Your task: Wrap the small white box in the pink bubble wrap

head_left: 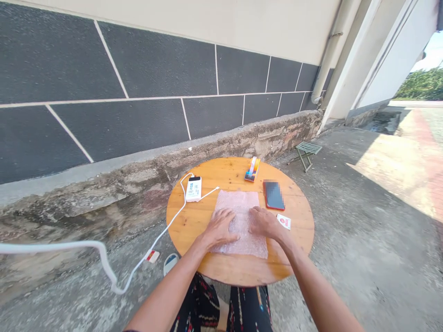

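A sheet of pinkish, clear bubble wrap lies flat on the round wooden table in front of me. My left hand rests on its left side, fingers stretched out and thumb spread toward the middle. On the right side of the wrap lies my right hand, its fingers slightly bent and touching the sheet. Neither hand appears to grasp anything. Just beyond my right hand are a phone with a reddish edge and a small white card with red print.
A white power bank with white cables stands at the table's left. Tape rolls sit on a small dark box at the back. A white cord hangs off the left edge. A folding stool stands beyond, near the wall.
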Demonstrator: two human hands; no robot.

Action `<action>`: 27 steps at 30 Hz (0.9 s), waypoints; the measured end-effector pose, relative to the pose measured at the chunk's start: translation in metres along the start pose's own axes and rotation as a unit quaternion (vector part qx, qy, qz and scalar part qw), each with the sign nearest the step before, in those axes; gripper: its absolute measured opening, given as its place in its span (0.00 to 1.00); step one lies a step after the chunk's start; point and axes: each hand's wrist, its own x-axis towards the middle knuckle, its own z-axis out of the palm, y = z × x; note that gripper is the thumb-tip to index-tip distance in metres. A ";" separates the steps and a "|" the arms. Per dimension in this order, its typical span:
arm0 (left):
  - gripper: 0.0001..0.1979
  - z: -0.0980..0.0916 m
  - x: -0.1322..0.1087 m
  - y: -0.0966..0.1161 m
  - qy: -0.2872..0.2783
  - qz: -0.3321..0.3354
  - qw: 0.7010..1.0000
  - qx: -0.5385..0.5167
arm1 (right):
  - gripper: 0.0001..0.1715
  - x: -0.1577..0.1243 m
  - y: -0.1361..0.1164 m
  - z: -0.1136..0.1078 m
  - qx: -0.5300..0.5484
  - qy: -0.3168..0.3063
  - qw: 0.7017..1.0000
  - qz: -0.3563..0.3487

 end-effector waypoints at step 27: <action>0.24 0.027 -0.004 0.035 0.036 0.041 0.997 -0.052 | 0.27 -0.056 0.065 -0.014 -0.003 0.055 0.995 0.085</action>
